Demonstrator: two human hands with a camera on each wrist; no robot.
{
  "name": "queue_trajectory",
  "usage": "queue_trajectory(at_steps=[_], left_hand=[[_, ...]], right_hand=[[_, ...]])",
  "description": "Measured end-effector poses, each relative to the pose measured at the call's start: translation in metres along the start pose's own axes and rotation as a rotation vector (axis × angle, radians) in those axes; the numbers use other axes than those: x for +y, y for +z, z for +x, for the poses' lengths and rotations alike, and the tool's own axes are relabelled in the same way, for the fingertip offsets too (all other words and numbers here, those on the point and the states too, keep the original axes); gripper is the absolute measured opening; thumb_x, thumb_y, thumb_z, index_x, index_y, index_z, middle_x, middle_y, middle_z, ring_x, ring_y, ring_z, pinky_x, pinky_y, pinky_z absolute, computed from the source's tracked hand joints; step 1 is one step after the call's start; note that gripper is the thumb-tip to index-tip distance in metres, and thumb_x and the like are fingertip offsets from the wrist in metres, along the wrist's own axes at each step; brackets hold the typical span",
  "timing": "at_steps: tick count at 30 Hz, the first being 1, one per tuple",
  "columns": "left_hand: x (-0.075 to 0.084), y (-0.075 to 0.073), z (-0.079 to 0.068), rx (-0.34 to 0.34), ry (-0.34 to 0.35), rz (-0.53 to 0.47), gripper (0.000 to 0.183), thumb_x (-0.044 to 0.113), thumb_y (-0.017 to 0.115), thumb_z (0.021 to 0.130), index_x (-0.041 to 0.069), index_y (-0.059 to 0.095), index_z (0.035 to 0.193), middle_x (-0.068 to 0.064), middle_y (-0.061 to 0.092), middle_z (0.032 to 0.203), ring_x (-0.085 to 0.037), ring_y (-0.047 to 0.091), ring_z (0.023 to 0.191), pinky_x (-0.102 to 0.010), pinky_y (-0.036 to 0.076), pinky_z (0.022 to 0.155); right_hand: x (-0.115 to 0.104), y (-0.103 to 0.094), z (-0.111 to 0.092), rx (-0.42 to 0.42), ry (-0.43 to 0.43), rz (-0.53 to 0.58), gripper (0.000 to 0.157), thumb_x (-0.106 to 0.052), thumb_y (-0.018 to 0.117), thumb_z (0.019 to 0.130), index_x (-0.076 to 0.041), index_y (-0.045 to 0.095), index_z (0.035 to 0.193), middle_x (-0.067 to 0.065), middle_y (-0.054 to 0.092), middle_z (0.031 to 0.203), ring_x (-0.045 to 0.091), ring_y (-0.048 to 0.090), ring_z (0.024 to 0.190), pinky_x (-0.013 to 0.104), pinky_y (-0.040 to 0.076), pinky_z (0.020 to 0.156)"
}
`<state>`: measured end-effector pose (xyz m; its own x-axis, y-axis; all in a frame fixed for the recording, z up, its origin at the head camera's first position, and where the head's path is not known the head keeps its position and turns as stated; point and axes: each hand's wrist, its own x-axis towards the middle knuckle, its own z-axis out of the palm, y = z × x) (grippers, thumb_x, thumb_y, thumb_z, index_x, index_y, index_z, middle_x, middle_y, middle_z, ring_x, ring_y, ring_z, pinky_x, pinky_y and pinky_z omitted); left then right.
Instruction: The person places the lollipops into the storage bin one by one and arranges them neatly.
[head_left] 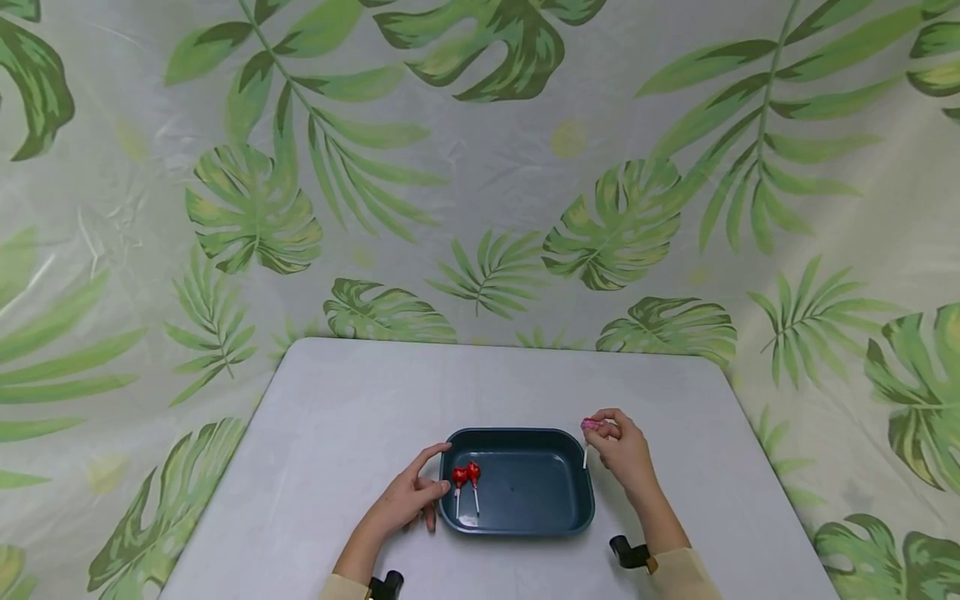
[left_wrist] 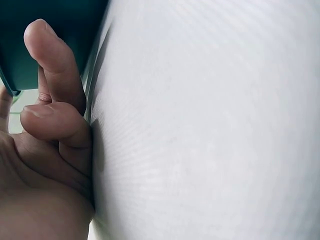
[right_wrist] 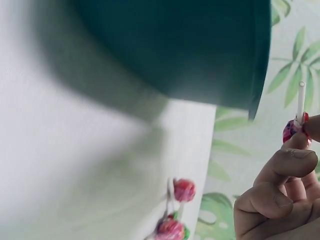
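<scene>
A dark blue-green rectangular tray [head_left: 517,528] stands on the white table. My left hand [head_left: 408,498] grips its left side, thumb over the rim and index finger at the far left corner. In the left wrist view the lower fingers [left_wrist: 57,62] curl loosely beside the tray's outer wall. Two red lollipops with white sticks, a left one [head_left: 459,475] and a right one [head_left: 473,472], lie inside at the left end. Just beyond the right rim, my right hand [head_left: 624,450] pinches a pink-wrapped lollipop [head_left: 591,424] by its head, stick pointing down.
In the right wrist view, two more wrapped lollipops, one pink-red [right_wrist: 185,190] and one pink with green [right_wrist: 170,229], lie on the white table [head_left: 360,400]. A leaf-printed sheet [head_left: 495,183] hangs behind the table and along its sides.
</scene>
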<state>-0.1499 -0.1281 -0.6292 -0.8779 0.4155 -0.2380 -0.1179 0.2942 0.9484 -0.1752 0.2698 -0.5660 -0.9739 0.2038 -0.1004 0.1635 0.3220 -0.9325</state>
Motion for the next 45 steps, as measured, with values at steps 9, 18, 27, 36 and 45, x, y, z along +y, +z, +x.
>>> queue_trajectory(at_steps=[9, 18, 27, 36, 45], left_hand=[[-0.001, 0.0, -0.001, -0.005, -0.009, -0.009, 0.062, 0.037, 0.068, 0.104, 0.044, 0.039, 0.159, -0.012, 0.073, 0.072, -0.016, 0.056, 0.044, -0.025, 0.038, 0.041], [-0.001, 0.0, -0.001, -0.004, -0.002, -0.005, 0.063, 0.035, 0.066, 0.105, 0.04, 0.038, 0.161, -0.013, 0.073, 0.072, -0.016, 0.058, 0.045, -0.024, 0.038, 0.041], [-0.002, -0.001, -0.001, -0.005, 0.0, -0.002, 0.062, 0.034, 0.066, 0.105, 0.042, 0.038, 0.16, -0.01, 0.073, 0.07, -0.016, 0.058, 0.045, -0.025, 0.038, 0.041], [0.0, -0.001, 0.0, -0.006, 0.003, 0.003, 0.062, 0.036, 0.067, 0.105, 0.044, 0.038, 0.16, -0.011, 0.073, 0.071, -0.017, 0.06, 0.046, -0.025, 0.039, 0.041], [-0.001, -0.002, 0.001, -0.006, -0.001, -0.001, 0.062, 0.036, 0.067, 0.105, 0.045, 0.039, 0.159, -0.009, 0.073, 0.07, -0.017, 0.06, 0.046, -0.024, 0.038, 0.041]], right_hand=[[-0.015, 0.02, -0.014, -0.041, -0.019, 0.034, 0.03, -0.014, 0.077, 0.097, -0.006, 0.062, 0.122, -0.01, 0.064, 0.07, 0.004, 0.039, 0.048, 0.019, 0.034, 0.05], [-0.028, 0.044, -0.026, -0.098, -0.047, 0.092, 0.026, -0.01, 0.076, 0.096, -0.007, 0.063, 0.119, -0.003, 0.062, 0.07, 0.007, 0.038, 0.047, 0.022, 0.034, 0.049], [-0.036, 0.067, -0.033, -0.169, -0.066, 0.136, 0.025, -0.01, 0.078, 0.095, -0.007, 0.064, 0.116, 0.009, 0.062, 0.072, 0.008, 0.039, 0.048, 0.022, 0.032, 0.048], [-0.038, 0.094, -0.038, -0.203, -0.074, 0.097, 0.024, -0.011, 0.079, 0.094, -0.009, 0.066, 0.113, -0.004, 0.057, 0.067, 0.009, 0.042, 0.048, 0.023, 0.034, 0.047], [-0.026, 0.119, -0.042, -0.246, -0.052, 0.04, 0.023, -0.014, 0.08, 0.093, -0.012, 0.066, 0.112, -0.003, 0.061, 0.073, 0.01, 0.045, 0.051, 0.024, 0.04, 0.048]])
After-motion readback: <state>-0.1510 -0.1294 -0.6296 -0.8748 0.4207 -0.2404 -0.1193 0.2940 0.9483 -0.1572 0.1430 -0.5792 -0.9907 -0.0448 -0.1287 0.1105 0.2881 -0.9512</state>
